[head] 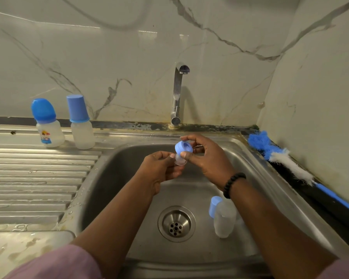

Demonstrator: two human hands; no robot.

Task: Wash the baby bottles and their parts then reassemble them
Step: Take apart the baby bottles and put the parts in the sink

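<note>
Blue collar ring (183, 147) with clear teat (179, 160), pinched by both hands

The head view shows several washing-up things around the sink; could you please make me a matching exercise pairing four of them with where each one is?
Things:
1. blue collar ring
2. bottle brush
3. bottle with the cartoon print
4. capless bottle body

Places:
A. lying in the sink basin, right of the drain
B. standing on the drainboard, leftmost
C. on the counter edge along the right wall
D. held above the basin in the right hand, the left hand on the clear teat under it

Pairs: 1-D, 2-C, 3-B, 4-A
</note>
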